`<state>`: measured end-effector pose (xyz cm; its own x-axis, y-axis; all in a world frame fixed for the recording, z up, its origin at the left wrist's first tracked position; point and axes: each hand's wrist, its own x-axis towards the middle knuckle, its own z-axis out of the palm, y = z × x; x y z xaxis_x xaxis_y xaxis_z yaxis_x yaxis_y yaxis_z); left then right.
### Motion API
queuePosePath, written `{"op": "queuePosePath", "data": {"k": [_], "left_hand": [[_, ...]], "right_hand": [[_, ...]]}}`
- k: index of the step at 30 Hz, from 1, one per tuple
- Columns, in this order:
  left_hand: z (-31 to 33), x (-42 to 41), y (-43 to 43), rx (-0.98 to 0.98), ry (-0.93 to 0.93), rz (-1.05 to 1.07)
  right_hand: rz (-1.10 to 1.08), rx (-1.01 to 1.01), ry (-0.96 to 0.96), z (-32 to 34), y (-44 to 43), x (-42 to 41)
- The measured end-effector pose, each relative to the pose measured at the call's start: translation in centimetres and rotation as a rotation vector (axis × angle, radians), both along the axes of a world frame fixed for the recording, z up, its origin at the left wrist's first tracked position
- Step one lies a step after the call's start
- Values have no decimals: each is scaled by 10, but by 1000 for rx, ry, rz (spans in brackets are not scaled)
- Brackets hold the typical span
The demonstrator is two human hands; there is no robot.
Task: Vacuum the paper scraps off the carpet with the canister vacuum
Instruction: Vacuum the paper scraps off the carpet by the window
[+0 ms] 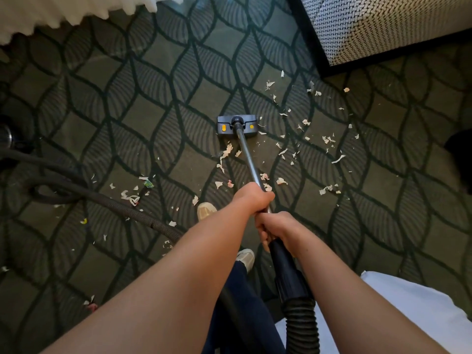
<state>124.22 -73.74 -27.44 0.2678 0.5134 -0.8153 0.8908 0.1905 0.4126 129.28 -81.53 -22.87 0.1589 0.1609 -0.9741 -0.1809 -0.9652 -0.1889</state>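
The sweeping step is judged to be in hand, with much of it not yet done. The slim silver metal wand (246, 152) of the canister vacuum is held by both hands. The left hand (255, 198) is placed further forward, its grip closed fully round the tube. The right hand (277, 229) is curled tightly round the top of the black plastic handle (283, 264), just behind the left.

The dark grey rectangular floor head with 2 yellow pedals (237, 125) is set flat on the dark green leaf-patterned carpet (153, 111), well ahead of the hands. The torn white and pinkish paper scraps (226, 153) are scattered in 3 areas:

- A clump lies just behind the head, beside the wand.
- A wide scatter is spread to the right, toward the black-and-white woven upholstered furniture (383, 26).
- More are strewn to the left, near the black ribbed hose (143, 217) and around the light-coloured shoe (205, 210).

The carpet directly ahead of the head appears free of scraps.

For the next move, the head would probably need to be drawn back over the near clump, or swung right into the denser scatter. The head should be kept flat and both grips firm. Care would be needed so that scraps on the left are not dragged about by the hose.
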Motion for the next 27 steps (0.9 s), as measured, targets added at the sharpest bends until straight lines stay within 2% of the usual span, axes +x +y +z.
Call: {"op": "queuePosePath", "data": {"k": [6,15,27], "left_hand": [[14,18,9,63,-67,81],[19,66,56,154,-90,-4],[-46,148,157,212,-97,-114]], "right_hand": [[-35,47,-66,15,7,17],[-123,153,-133,17,46,56],[-290,210,-163,-47,142,123]]}}
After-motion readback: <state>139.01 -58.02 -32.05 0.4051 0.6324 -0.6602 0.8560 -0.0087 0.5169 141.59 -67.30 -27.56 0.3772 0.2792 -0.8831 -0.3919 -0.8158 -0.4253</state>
